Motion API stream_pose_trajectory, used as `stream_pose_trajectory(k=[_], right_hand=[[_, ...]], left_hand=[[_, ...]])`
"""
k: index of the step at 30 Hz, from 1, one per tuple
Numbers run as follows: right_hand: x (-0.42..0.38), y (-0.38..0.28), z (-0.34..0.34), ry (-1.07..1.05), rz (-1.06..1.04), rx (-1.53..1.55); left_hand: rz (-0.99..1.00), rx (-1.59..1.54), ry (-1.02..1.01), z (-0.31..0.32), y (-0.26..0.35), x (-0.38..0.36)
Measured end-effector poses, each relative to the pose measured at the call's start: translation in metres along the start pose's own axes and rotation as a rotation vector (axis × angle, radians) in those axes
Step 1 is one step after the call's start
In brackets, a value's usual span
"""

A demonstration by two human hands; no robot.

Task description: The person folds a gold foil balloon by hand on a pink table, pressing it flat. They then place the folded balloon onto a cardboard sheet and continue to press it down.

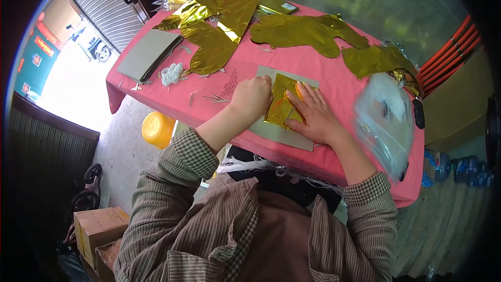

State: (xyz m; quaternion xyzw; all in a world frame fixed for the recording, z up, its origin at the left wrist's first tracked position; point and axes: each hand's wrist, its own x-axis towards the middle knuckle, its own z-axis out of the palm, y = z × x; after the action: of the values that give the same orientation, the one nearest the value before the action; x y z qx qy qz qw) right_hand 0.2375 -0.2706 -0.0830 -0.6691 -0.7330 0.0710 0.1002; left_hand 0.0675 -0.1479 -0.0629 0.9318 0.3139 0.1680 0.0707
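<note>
A folded packet of shiny gold foil [281, 108] lies on a grey board [284, 134] at the near edge of the pink-covered table. My right hand [317, 117] rests on the foil's right side, palm down with fingers stretched out. At the foil's left edge my left hand [251, 97] is curled into a fist, touching the foil; what its fingers hold, if anything, is hidden. Larger flat gold foil balloons [300, 32] are spread along the far side of the table.
Grey boards [148, 55] are stacked at the table's left, by a bundle of white ties [171, 74]. Clear plastic bags [383, 117] lie at the right. A yellow bucket [157, 129] and cardboard boxes [99, 230] stand on the floor at left.
</note>
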Motion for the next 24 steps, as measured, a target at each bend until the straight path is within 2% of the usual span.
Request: stream_pose_trajectory(k=[7, 13, 16, 18, 19, 21, 24], right_hand=[[0.0, -0.002, -0.003, -0.027, 0.009, 0.002], [0.001, -0.006, -0.006, -0.066, 0.042, -0.017], [0.001, -0.007, -0.007, -0.069, 0.042, -0.029], [0.001, -0.006, -0.007, -0.072, 0.043, -0.031], [0.001, -0.006, -0.007, -0.078, 0.04, -0.035], [0.001, -0.006, -0.007, -0.078, 0.039, -0.04], [0.0, -0.005, -0.006, -0.07, 0.038, -0.009]], left_hand=[[0.031, -0.067, 0.027, -0.004, 0.009, -0.007], [0.056, 0.028, -0.024, 0.006, 0.004, 0.0], [0.063, 0.06, -0.144, -0.002, 0.004, 0.004], [0.098, 0.168, -0.293, -0.008, 0.006, 0.006], [0.099, 0.168, -0.293, -0.01, 0.008, 0.009], [0.048, 0.158, -0.404, -0.013, 0.01, 0.016], [0.064, 0.13, -0.392, -0.005, 0.002, 0.02]])
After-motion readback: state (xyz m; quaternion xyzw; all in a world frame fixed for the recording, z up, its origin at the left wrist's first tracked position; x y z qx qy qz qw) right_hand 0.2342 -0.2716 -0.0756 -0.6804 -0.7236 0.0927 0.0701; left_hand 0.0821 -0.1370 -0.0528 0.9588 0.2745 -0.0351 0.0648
